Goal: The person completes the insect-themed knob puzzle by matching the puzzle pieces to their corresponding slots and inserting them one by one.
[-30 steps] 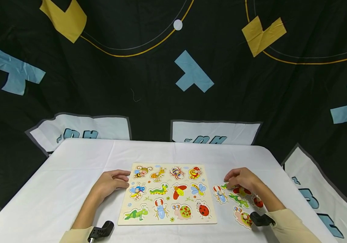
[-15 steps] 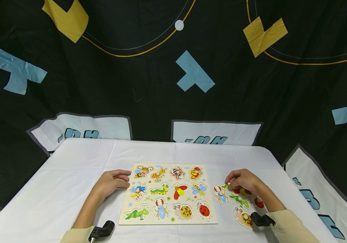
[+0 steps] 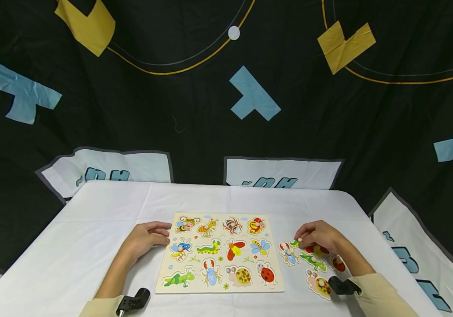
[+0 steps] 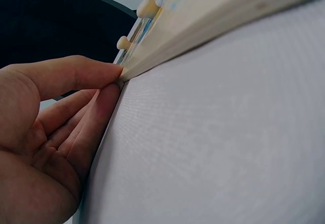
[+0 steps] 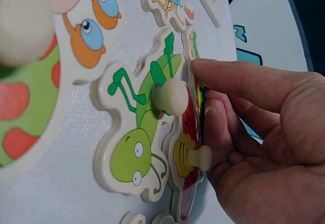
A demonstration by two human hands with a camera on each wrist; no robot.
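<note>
My left hand lies at the left edge of the wooden insect puzzle board, its thumb and fingers touching that edge. The left wrist view shows the fingertips against the side of the board. On the right, my right hand pinches a small green caterpillar puzzle piece, part of which the fingers cover. In the right wrist view, a knobbed grasshopper piece and a red-winged moth piece lie close to the right hand.
Around the right hand lie a stag beetle piece, a ladybug piece and a snail piece. Knobs stand up from the board. A white cloth covers the table, and a black curtain hangs behind.
The right fingers have shifted slightly over the caterpillar piece, showing more of its knob. The left hand keeps its place at the board's edge.
</note>
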